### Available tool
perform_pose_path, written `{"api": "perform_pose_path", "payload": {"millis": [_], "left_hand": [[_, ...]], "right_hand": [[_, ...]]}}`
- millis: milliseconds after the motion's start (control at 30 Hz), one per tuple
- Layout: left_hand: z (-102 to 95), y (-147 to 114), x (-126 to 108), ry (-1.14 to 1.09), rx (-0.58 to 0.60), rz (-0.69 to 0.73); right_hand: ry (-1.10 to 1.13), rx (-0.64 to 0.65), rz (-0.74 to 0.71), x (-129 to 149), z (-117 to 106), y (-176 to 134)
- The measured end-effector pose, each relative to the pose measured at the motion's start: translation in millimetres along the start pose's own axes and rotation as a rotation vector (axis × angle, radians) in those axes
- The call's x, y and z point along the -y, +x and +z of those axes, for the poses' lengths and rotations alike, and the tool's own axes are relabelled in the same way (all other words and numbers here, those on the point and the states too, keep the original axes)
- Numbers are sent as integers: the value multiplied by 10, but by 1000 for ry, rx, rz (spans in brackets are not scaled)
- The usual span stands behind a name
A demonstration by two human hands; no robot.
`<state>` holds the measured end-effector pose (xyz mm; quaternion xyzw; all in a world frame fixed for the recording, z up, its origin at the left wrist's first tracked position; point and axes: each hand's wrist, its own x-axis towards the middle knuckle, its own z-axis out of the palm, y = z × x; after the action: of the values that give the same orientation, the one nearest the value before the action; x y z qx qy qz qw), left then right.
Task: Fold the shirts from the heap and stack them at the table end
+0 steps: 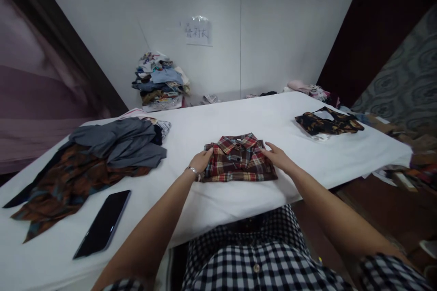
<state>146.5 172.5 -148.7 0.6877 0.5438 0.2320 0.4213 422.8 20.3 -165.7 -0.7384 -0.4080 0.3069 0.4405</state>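
Note:
A folded plaid shirt (241, 163) in red, brown and cream lies on the white-covered table in front of me, its collar at the far side. My left hand (200, 163) grips the shirt's left edge, thumb on top and the other fingers mostly hidden. At the opposite edge, my right hand (280, 158) holds the shirt with the thumb on the cloth; one finger shows just beyond it. A bracelet (193, 171) circles my left wrist.
Loose grey cloth (119, 141) and a rust plaid garment (68, 186) lie left, near a black phone (103, 222). A folded dark patterned shirt (327, 122) rests right. Behind the white tabletop (218, 120) rises a clothes pile (162, 79); a paper sign (198, 32) hangs above.

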Motion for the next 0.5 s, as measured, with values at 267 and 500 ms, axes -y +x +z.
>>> {"api": "perform_pose_path", "payload": {"millis": [267,500], "left_hand": [[241,-23,59,-226,-111,45],[269,-114,413,-231,-151,2]], "right_hand": [[255,-89,-165,56,246,19],[-73,-108,-94,-316,368,-14]]}}
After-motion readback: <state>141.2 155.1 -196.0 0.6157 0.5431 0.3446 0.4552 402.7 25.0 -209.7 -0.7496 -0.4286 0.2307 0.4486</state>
